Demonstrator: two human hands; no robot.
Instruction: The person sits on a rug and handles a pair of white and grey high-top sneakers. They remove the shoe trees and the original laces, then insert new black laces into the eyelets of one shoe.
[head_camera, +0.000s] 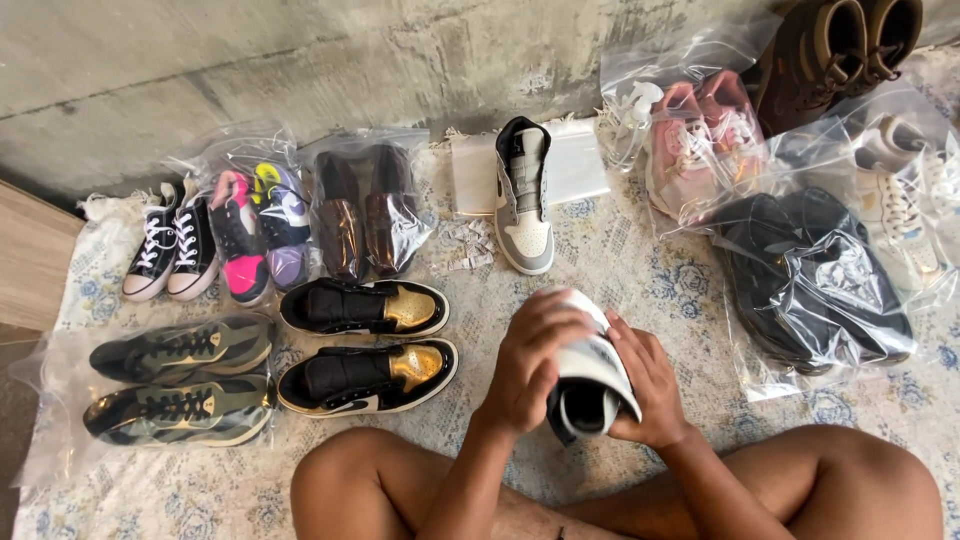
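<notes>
I sit cross-legged on a patterned rug and hold a grey and white high-top sneaker (597, 372) sole-up in front of me. My left hand (533, 360) covers its left side and top. My right hand (648, 388) grips its right side, near the dark opening that faces me. The matching grey and white high-top (526, 200) stands alone farther back, toe toward me, on a flat clear bag (580, 165).
Left of me lie a black and gold pair (365, 345), a bagged grey-green pair (175, 385), black and white canvas shoes (172, 250), bagged colourful sneakers (262, 230) and bagged brown shoes (365, 212). Bagged black (815, 275), pink (700, 140), white (905, 200) and brown (835, 50) shoes sit right. A concrete wall (300, 60) stands behind.
</notes>
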